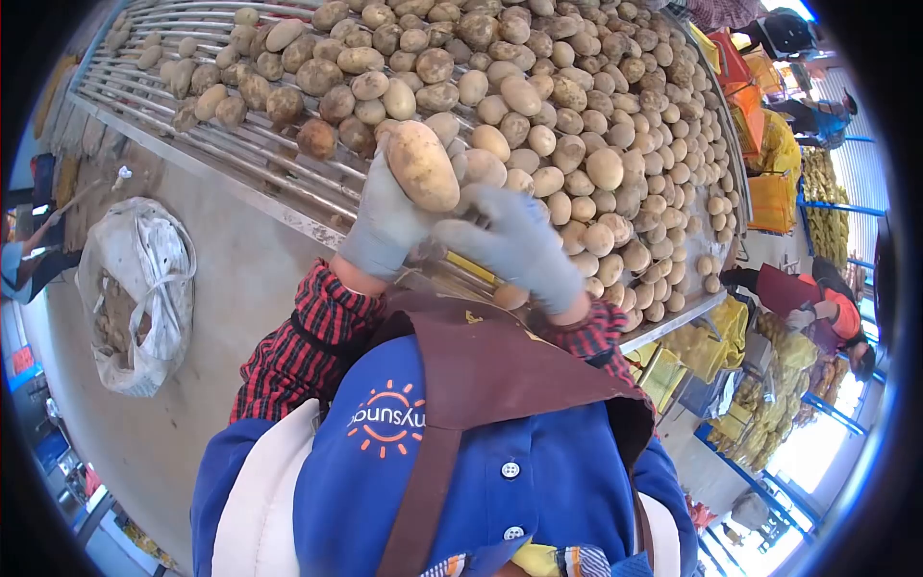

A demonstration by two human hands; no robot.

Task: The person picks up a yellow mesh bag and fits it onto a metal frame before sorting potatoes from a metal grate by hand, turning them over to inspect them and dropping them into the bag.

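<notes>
A large pale potato is held up in my left hand, the grey-gloved fingers closed round its left and lower side. Just to the right, my right hand, also in a grey glove, has its fingers apart and nothing in them; the fingertips are right by the lower end of the potato. Beyond both hands, a great many loose potatoes cover the metal-bar sorting table. They lie thickly in the middle and to the right, more thinly over the bars on the left.
The table's metal edge runs between me and the potatoes. On the floor at left stands a white sack with brownish contents. Another person in a dark red apron is at right, near yellow mesh sacks. Orange crates stand beyond.
</notes>
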